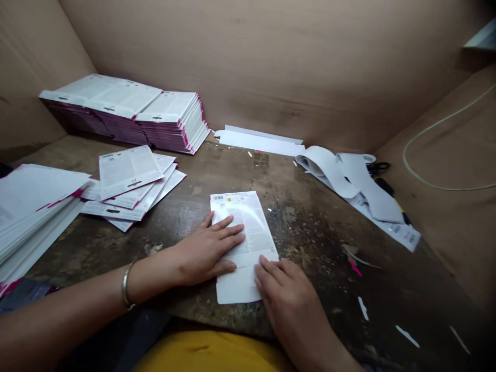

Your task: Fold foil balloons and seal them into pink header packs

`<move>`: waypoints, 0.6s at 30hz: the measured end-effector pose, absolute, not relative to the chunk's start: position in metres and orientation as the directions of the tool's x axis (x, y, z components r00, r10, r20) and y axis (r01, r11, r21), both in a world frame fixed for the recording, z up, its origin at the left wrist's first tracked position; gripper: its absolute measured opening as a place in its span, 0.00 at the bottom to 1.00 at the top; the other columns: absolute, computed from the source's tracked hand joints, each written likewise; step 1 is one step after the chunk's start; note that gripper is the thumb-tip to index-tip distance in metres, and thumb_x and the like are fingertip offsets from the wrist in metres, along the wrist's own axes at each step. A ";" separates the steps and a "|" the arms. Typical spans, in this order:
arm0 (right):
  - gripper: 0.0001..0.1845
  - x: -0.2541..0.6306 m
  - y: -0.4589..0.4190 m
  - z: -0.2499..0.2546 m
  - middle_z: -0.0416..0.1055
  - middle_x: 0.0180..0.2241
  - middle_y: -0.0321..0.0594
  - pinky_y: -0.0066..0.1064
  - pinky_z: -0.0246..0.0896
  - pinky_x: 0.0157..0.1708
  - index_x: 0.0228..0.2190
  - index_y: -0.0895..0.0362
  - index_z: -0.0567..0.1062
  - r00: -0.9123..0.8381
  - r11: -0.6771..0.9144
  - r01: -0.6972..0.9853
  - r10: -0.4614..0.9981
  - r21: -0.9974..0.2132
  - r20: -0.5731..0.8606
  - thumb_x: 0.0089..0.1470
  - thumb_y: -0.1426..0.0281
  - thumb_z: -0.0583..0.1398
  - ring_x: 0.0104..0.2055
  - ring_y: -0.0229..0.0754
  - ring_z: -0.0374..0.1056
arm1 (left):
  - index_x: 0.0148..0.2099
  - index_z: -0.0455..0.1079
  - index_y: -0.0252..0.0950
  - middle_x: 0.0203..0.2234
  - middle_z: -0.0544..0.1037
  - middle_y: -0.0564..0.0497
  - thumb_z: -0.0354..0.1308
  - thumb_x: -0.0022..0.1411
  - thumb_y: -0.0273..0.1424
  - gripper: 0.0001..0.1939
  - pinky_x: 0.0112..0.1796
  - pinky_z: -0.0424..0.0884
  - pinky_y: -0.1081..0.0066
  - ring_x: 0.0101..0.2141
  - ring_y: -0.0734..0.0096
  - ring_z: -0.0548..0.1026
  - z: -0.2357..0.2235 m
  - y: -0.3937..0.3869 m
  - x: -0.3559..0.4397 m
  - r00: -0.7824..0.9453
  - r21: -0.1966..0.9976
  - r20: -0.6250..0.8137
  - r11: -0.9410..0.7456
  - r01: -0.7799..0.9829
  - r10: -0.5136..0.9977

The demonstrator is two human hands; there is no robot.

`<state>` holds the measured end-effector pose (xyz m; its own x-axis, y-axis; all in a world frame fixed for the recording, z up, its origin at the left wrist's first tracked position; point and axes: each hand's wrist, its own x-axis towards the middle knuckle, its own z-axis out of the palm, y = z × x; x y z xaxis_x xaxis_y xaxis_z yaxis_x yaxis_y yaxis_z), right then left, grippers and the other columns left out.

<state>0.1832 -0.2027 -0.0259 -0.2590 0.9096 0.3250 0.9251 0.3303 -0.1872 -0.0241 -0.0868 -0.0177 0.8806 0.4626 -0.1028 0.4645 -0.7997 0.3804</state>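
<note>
A printed white cardboard envelope [253, 219] lies flat on the table in front of me, its plain flap [237, 288] towards me. Across its left side, my left hand [213, 245] rests flat with the fingers spread. My right hand [284, 287] touches the right edge near the flap, its fingers stretched out and close together. Small print and a barcode show at the envelope's far end. Part of its left side is hidden under my left hand.
Tall stacks of finished-looking envelopes [170, 121] stand at the back left. A loose pile [129, 173] and a larger stack [39, 206] lie at left. Label strips [329, 168], scissors [378, 168] and paper scraps [406, 336] are at right. Wooden walls [271, 62] enclose the table.
</note>
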 end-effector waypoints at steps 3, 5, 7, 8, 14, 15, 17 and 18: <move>0.09 0.186 -0.189 -0.012 0.73 0.37 0.43 0.37 0.63 0.41 0.36 0.57 0.74 -0.213 0.338 0.858 0.919 -0.386 0.331 0.59 0.73 0.53 0.38 0.43 0.66 | 0.65 0.50 0.41 0.64 0.53 0.48 0.49 0.64 0.42 0.29 0.58 0.40 0.40 0.63 0.51 0.45 -0.029 -0.087 -0.022 0.885 0.394 -0.054 -0.805 0.445 0.463; 0.07 0.185 -0.177 -0.012 0.71 0.37 0.42 0.35 0.62 0.41 0.35 0.56 0.74 -0.271 0.370 0.799 0.925 -0.474 0.266 0.58 0.73 0.55 0.40 0.43 0.65 | 0.62 0.56 0.40 0.62 0.58 0.45 0.52 0.62 0.44 0.29 0.58 0.45 0.44 0.62 0.50 0.50 -0.033 -0.088 -0.023 0.870 0.418 0.011 -0.793 0.444 0.493; 0.06 0.182 -0.170 -0.018 0.69 0.34 0.40 0.34 0.62 0.39 0.32 0.56 0.73 -0.336 0.376 0.758 0.925 -0.533 0.175 0.57 0.74 0.56 0.39 0.42 0.64 | 0.58 0.63 0.38 0.58 0.63 0.42 0.55 0.60 0.44 0.27 0.58 0.53 0.51 0.60 0.52 0.55 -0.035 -0.091 -0.028 0.823 0.451 0.073 -0.754 0.477 0.564; 0.05 0.179 -0.168 -0.022 0.68 0.32 0.39 0.34 0.61 0.37 0.31 0.56 0.72 -0.332 0.354 0.762 0.933 -0.543 0.142 0.57 0.74 0.56 0.37 0.42 0.63 | 0.57 0.65 0.38 0.57 0.65 0.42 0.56 0.59 0.44 0.26 0.57 0.55 0.53 0.59 0.53 0.57 -0.035 -0.094 -0.032 0.797 0.466 0.086 -0.731 0.498 0.598; 0.05 0.170 -0.168 -0.027 0.65 0.29 0.39 0.35 0.58 0.34 0.28 0.56 0.67 -0.280 0.295 0.817 0.954 -0.495 0.107 0.55 0.76 0.56 0.34 0.43 0.60 | 0.64 0.52 0.44 0.63 0.54 0.46 0.53 0.61 0.45 0.31 0.58 0.39 0.41 0.63 0.51 0.47 -0.032 -0.109 -0.047 0.771 0.470 -0.022 -0.674 0.570 0.637; 0.04 0.169 -0.168 -0.027 0.66 0.30 0.40 0.36 0.59 0.35 0.30 0.56 0.68 -0.296 0.315 0.810 0.948 -0.495 0.118 0.55 0.76 0.56 0.35 0.44 0.60 | 0.64 0.52 0.44 0.63 0.54 0.47 0.52 0.62 0.43 0.30 0.58 0.39 0.42 0.63 0.53 0.47 -0.032 -0.109 -0.046 0.777 0.480 -0.031 -0.673 0.563 0.628; 0.05 0.167 -0.170 -0.028 0.66 0.34 0.42 0.37 0.59 0.38 0.35 0.57 0.70 -0.336 0.366 0.785 0.929 -0.500 0.153 0.56 0.76 0.55 0.38 0.45 0.60 | 0.63 0.53 0.44 0.62 0.56 0.48 0.51 0.63 0.39 0.27 0.59 0.38 0.43 0.63 0.55 0.48 -0.031 -0.108 -0.044 0.795 0.505 -0.035 -0.675 0.537 0.606; 0.07 0.166 -0.170 -0.030 0.66 0.35 0.43 0.37 0.60 0.40 0.37 0.57 0.71 -0.351 0.387 0.773 0.921 -0.503 0.170 0.57 0.77 0.55 0.39 0.45 0.60 | 0.63 0.55 0.44 0.62 0.58 0.48 0.51 0.64 0.38 0.26 0.59 0.38 0.43 0.63 0.56 0.49 -0.032 -0.106 -0.042 0.802 0.516 -0.030 -0.678 0.523 0.596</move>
<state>0.1665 -0.1703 -0.0297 -0.3507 0.9209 0.1704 0.7728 0.3873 -0.5027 -0.0425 -0.1064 -0.0316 0.8021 0.5964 -0.0301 0.5235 -0.6780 0.5160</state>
